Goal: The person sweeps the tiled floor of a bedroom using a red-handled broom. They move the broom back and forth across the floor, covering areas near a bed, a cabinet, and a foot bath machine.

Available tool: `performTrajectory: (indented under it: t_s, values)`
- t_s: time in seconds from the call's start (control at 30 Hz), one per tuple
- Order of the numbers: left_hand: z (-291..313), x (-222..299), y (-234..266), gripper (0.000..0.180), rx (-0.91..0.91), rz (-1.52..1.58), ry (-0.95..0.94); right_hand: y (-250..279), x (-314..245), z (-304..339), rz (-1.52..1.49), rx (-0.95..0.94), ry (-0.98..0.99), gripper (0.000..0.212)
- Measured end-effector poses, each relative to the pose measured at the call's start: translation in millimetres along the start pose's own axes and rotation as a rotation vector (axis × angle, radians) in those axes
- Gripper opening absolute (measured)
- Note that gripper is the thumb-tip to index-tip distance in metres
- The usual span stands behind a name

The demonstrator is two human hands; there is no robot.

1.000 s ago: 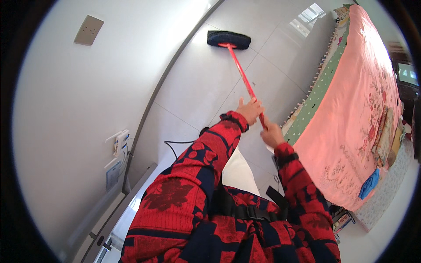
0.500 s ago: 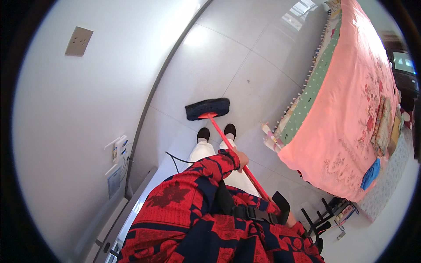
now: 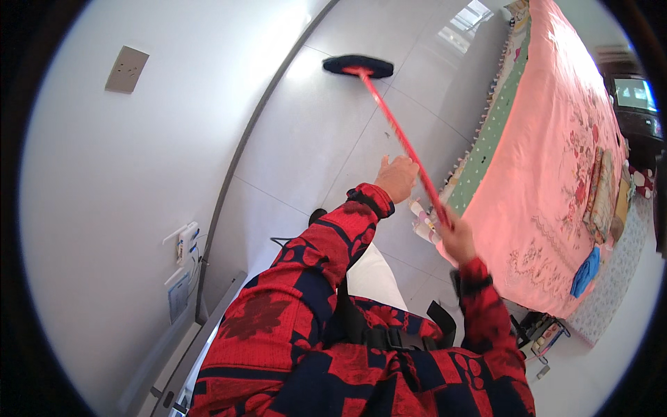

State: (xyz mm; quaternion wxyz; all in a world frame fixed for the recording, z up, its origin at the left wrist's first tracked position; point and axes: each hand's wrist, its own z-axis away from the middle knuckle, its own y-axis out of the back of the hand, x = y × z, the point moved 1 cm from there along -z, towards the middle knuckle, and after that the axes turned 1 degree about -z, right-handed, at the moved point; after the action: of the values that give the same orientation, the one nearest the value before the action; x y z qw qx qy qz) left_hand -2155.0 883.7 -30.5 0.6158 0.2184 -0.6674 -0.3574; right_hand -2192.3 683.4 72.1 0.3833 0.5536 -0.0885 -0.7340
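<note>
A long-handled broom (image 3: 399, 128) with a red stick and a wide black head (image 3: 358, 66) slants away from me across the tiled floor. My left hand (image 3: 398, 178) is closed on the middle of the stick, its thumb sticking up apart from it. Nearer to me, my right hand (image 3: 458, 240) is wrapped round the stick by its upper end. The broom head lies far forward, slightly blurred, near the wall's dark skirting. I cannot make out whether it touches the floor.
A bed with a pink cover (image 3: 535, 187) and green, tasselled edge stands on the right, a blue cloth (image 3: 586, 272) on it. The left wall carries a socket plate (image 3: 126, 69) and a white power strip (image 3: 186, 243) with cables. Pale floor tiles (image 3: 292, 153) lie between.
The broom head has moved forward, away from my feet. Both arms have reached out with it, and my right hand has come up from beside my waist into plain view.
</note>
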Motion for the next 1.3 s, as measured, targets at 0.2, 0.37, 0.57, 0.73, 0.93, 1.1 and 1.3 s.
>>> performTrajectory:
  t_s: [0.2,0.37,0.57,0.73,0.93,1.1,1.3]
  values:
    - [68.1,-71.7,-2.9,0.026,-0.351,0.011,0.319,-6.9,-26.1,-167.1,0.019,-0.063,-0.211,0.02]
    - [196.3,-145.6,-11.3,0.03,-0.555,0.043,0.657,-31.6,-25.5,-198.2,0.153,-0.101,-0.314,0.023]
    - [291.3,-183.5,4.2,0.031,-0.367,-0.042,0.811,-76.9,29.7,-162.9,0.473,-0.06,-0.162,0.04]
    - [310.5,-184.2,9.6,0.03,-0.346,0.011,0.878,-93.6,74.9,-72.0,0.469,-0.143,-0.212,0.056]
    - [298.8,-155.5,5.9,0.032,-0.336,0.142,0.768,-103.6,94.3,21.7,0.387,-0.069,-0.222,0.062]
    - [299.8,-147.2,5.3,0.032,-0.344,0.202,0.772,-129.9,95.1,-2.5,0.329,-0.06,-0.266,0.062]
    - [327.5,-155.4,15.4,0.032,-0.356,0.179,0.883,-122.3,69.7,-129.0,0.419,-0.019,-0.192,0.049]
